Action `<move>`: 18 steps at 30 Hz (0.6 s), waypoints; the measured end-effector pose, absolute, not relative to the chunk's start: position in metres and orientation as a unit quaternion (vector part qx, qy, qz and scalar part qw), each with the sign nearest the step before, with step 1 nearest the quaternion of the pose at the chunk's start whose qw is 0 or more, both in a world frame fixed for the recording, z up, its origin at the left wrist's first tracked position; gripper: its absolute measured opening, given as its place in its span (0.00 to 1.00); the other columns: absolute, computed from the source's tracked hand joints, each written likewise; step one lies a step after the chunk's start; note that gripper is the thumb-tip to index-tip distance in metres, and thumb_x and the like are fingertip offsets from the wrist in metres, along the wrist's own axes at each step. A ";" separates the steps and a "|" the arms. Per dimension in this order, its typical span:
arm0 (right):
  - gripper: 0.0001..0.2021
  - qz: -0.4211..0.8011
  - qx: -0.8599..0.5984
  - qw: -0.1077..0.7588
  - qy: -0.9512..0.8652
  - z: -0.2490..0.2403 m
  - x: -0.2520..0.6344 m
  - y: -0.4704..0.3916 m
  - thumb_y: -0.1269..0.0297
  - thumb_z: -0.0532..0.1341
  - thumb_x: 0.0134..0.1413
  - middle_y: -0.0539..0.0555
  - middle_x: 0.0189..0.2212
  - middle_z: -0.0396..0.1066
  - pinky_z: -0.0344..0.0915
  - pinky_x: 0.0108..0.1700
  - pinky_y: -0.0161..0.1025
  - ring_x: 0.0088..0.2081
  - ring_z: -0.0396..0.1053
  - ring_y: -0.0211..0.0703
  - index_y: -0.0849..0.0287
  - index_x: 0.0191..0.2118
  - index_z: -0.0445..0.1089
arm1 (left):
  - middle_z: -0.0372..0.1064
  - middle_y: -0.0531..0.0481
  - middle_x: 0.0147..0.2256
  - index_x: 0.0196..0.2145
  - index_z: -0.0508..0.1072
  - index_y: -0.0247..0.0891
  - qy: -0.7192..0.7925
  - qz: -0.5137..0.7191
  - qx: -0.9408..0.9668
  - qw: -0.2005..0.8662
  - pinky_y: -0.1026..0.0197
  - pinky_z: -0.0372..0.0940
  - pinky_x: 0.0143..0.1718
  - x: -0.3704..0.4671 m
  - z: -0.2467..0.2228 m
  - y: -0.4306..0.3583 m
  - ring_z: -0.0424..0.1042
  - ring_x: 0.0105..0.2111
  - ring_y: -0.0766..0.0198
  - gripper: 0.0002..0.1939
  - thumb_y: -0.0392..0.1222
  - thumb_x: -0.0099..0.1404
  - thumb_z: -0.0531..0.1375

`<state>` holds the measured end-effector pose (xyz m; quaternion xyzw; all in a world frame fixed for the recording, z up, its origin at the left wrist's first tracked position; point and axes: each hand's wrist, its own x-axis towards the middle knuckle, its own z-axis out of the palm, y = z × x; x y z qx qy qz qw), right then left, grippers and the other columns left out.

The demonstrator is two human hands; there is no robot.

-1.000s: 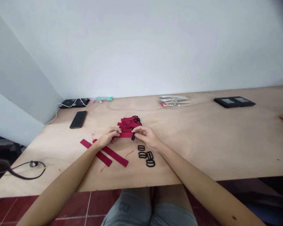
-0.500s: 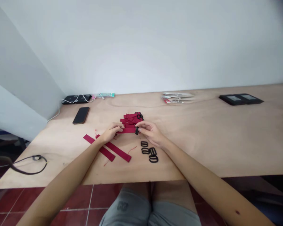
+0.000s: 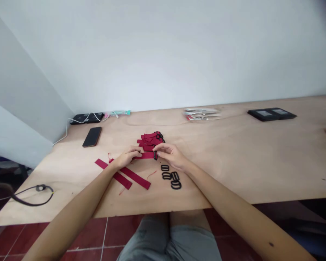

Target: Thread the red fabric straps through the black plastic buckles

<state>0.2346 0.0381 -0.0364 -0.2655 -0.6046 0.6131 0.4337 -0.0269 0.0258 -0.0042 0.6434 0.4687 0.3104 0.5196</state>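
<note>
Between my hands a short red webbing strap (image 3: 147, 155) is stretched flat. My left hand (image 3: 129, 156) pinches its left part. At the strap's right end sits a black slide buckle (image 3: 155, 155), and the fingers of my right hand (image 3: 170, 156) are closed on it. Just behind lies a pile of red straps (image 3: 150, 139), several with black buckles on them. Loose black slide buckles (image 3: 175, 176) rest near my right wrist. Two longer red strips, one (image 3: 136, 177) partly under my left forearm, lie in front of my left hand.
A phone (image 3: 92, 136) lies at the back left, near black boxes (image 3: 87, 117) with a white cable. Packaged items (image 3: 202, 114) and a black case (image 3: 271, 114) are along the wall. A cable loop (image 3: 40, 195) rests by the left edge.
The buckle now sits squarer across the strap's end, and my right fingers have shifted slightly on it. The whole view has tilted a little.
</note>
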 end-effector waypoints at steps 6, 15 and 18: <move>0.17 0.624 -0.256 0.430 -0.600 -0.034 0.229 0.037 0.60 0.76 0.53 0.53 0.41 0.79 0.74 0.47 0.41 0.43 0.78 0.45 0.54 0.46 0.76 | 0.60 0.55 0.25 0.32 0.72 0.38 0.438 0.286 0.692 0.497 0.62 0.55 0.27 -0.022 -0.002 0.023 0.59 0.25 0.65 0.11 0.49 0.63 0.60; 0.23 0.633 -0.282 0.415 -0.590 -0.032 0.229 0.032 0.37 0.68 0.60 0.54 0.30 0.78 0.72 0.37 0.44 0.31 0.76 0.47 0.55 0.38 0.76 | 0.65 0.53 0.31 0.32 0.69 0.38 0.399 0.283 0.764 0.421 0.61 0.61 0.38 -0.014 0.002 0.018 0.65 0.33 0.62 0.15 0.49 0.75 0.54; 0.19 0.556 -0.289 0.416 -0.659 -0.025 0.232 0.032 0.44 0.71 0.59 0.55 0.36 0.75 0.67 0.35 0.41 0.31 0.70 0.42 0.57 0.32 0.76 | 0.68 0.52 0.33 0.36 0.73 0.37 0.391 0.264 0.783 0.404 0.60 0.62 0.39 -0.014 0.004 0.015 0.66 0.34 0.63 0.15 0.50 0.76 0.56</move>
